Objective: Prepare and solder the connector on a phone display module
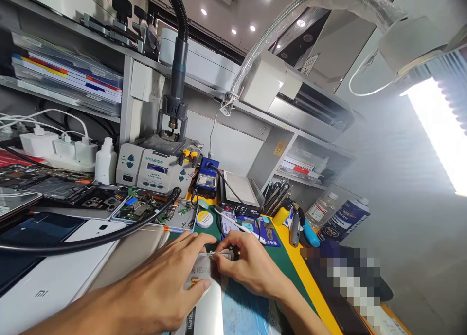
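My left hand lies over a silver phone body on the green mat, thumb along its side and forefinger stretched toward its top edge. My right hand is pinched, thumb and forefinger closed on a tiny part at the phone's top edge. The two hands' fingertips almost touch there. What the pinch holds is too small to name.
Opened phones and circuit boards lie at left, with a white phone back nearest. A black hose crosses them. A soldering station, tweezers and tools, bottles and a bright lamp surround the mat.
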Demonstrator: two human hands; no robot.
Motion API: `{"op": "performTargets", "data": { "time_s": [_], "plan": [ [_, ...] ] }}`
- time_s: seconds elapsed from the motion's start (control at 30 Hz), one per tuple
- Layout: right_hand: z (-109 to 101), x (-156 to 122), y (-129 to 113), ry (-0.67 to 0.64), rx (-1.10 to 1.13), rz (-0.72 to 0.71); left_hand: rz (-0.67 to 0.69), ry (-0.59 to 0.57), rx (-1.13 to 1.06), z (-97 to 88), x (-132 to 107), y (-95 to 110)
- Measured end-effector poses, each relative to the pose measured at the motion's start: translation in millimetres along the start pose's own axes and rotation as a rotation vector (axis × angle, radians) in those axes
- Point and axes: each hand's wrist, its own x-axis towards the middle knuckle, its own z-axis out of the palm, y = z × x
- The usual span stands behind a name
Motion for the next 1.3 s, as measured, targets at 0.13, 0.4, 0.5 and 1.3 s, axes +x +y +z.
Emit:
{"op": "performTargets", "data": {
  "time_s": [0.13,0.4,0.5,1.3],
  "plan": [
    [1.1,1.1,0.6,0.026,-0.021,-0.008,0.003,-0.055,-0.021,-3.1,0.9,0.0],
    [-1.5,-2.6,-1.8,-0.019,-0.044,-0.026,0.010,-0.025,-0.008,-2.9,-0.7,1.4],
    [2.4,-1.0,-2.9,0.002,-0.009,-0.023,0.019,-0.044,-0.011,-2.3,0.3,-1.1],
    [-3.6,-2.1,-2.6,-0.001,-0.105,-0.027,0.006,0.059,0.021,7.9,-0.8,-2.2]
  ]
}}
